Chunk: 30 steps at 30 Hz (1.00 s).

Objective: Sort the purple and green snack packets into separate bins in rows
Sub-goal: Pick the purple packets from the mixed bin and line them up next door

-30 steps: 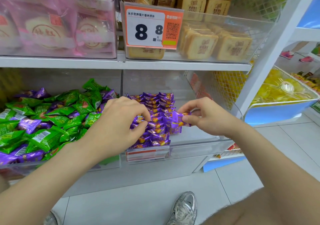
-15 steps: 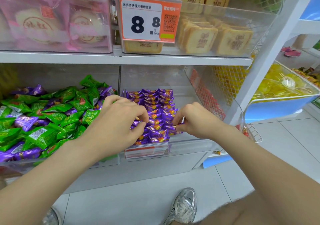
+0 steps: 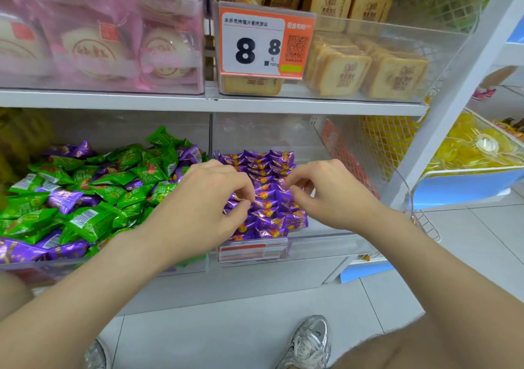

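Observation:
Purple snack packets [image 3: 265, 221] lie in neat rows in the clear middle bin [image 3: 317, 244] on the lower shelf. The left bin [image 3: 34, 266] holds a loose heap of green packets [image 3: 85, 221] mixed with a few purple ones [image 3: 63, 200]. My left hand [image 3: 204, 210] hovers over the left side of the rows, thumb and forefinger pinching a purple packet there. My right hand [image 3: 331, 195] is at the right side of the rows, its curled thumb and forefinger pinching the end of a purple packet lying in the row.
Above, a shelf [image 3: 198, 102] carries pink-wrapped cakes [image 3: 93, 48], tan biscuit packs [image 3: 368, 73] and an orange price tag [image 3: 261, 42]. A wire basket [image 3: 380, 153] and a blue bin of yellow sweets [image 3: 467, 153] stand to the right. My grey shoe [image 3: 309, 343] is on the tiled floor.
My right hand brought a purple packet leftward and down into the right side of the rows. My left hand stayed pinching among the rows.

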### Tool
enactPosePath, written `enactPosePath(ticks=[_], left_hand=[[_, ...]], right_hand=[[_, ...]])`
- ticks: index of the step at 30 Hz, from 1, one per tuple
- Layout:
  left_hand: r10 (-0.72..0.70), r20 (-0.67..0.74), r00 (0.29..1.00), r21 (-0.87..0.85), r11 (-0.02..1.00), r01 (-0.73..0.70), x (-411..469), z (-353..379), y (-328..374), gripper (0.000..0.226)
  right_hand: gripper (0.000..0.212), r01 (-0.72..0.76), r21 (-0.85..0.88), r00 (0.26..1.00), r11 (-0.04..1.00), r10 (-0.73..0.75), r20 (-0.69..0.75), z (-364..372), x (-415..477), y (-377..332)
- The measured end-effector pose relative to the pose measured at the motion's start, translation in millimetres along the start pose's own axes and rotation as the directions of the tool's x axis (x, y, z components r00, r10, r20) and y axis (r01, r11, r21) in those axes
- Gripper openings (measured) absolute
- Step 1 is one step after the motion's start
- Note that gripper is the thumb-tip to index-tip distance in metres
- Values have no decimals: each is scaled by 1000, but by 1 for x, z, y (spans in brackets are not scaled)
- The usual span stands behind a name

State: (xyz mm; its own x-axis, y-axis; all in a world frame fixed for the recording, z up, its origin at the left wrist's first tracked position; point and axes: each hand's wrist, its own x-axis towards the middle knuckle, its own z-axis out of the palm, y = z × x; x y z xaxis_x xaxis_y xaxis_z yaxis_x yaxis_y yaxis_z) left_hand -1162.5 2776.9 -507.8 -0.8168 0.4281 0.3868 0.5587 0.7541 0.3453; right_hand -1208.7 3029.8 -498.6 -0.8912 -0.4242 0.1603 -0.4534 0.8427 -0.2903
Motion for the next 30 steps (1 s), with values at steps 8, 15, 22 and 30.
enactPosePath(ticks=[8,15,22,30], left_hand=[[-336,-129,933,21,940,341,-20,-26,-31,12],[-334,54,941,219,923,315,4,-36,-92,40],[-392,353,849,245,915,321,27,-28,-136,69],[-375,455,808,215,927,309,13,-65,-150,53]], right_hand=[[20,150,175,988,973,-141,-66,1,16,-121],[10,-174,217,984,960,178,3,29,61,-131],[9,-222,281,972,934,236,-17,38,73,-135],[1,-198,273,977,941,213,-25,37,72,-128]])
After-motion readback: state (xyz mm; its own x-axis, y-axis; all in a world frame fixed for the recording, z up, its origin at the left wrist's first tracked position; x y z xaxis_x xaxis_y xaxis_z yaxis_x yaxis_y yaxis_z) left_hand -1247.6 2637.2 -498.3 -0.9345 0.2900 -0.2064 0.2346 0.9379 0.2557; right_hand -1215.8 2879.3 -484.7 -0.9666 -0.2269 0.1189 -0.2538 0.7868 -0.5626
